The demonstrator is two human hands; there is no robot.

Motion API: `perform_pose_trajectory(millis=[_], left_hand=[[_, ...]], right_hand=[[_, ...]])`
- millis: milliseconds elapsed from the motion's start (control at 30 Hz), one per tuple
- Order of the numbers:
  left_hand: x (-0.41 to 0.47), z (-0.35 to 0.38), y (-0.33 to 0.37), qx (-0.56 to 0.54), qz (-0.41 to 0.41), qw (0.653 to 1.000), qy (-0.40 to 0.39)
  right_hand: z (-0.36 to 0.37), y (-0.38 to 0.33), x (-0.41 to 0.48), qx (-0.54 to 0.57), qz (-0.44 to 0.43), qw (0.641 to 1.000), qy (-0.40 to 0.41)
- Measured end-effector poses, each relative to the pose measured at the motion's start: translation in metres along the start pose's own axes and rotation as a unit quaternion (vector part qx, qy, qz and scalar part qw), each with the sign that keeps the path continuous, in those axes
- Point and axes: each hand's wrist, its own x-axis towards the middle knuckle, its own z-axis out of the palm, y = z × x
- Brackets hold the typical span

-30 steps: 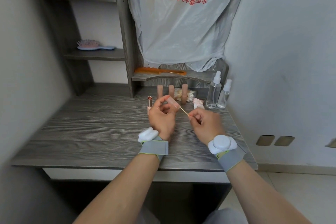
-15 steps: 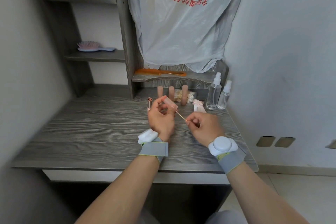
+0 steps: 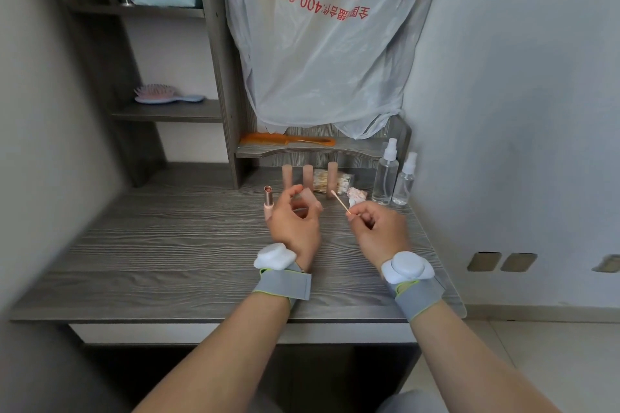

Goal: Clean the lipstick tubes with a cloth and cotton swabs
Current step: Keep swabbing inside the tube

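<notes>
Pink lipstick tube (image 3: pixel 309 200) gripped in left hand (image 3: pixel 295 228), right hand (image 3: pixel 379 231) pinching a thin wooden swab (image 3: pixel 339 200) (cotton-tipped).

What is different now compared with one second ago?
The right hand, pinching the thin wooden cotton swab, drew it rightward, away from the pink lipstick cap in the left hand; a gap now separates them. Both grips stayed, and the open rose-gold lipstick tube still stands.

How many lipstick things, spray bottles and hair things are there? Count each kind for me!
Capped lipstick tubes standing at the back: 3
Open lipstick tube: 1
Pink lipstick piece in the left hand: 1
Spray bottles: 2
Hair things, comb and hairbrush: 2
Total: 9
</notes>
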Motion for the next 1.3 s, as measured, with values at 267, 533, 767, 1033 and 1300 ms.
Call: perform_pose_trajectory(millis=[267,533,767,1033,1300], left_hand=[[-0.003,-0.004,0.003,0.162,-0.005,0.986,-0.05],[-0.006,-0.003,0.005,0.211,-0.012,0.974,-0.075],[-0.015,-0.013,0.012,0.165,0.068,0.984,-0.013],[0.007,-0.058,0.009,0.127,0.041,0.986,0.096],[0.026,-0.059,-0.005,0.242,-0.037,0.969,-0.009]], right_hand=[[0.001,0.001,0.0,0.02,0.004,1.0,0.004],[0.001,0.004,0.002,0.024,0.0,1.0,-0.012],[-0.001,0.001,0.002,0.032,0.01,0.999,-0.023],[-0.003,0.001,0.002,0.006,-0.014,0.999,-0.036],[-0.001,0.0,0.002,-0.02,-0.015,0.998,-0.051]])
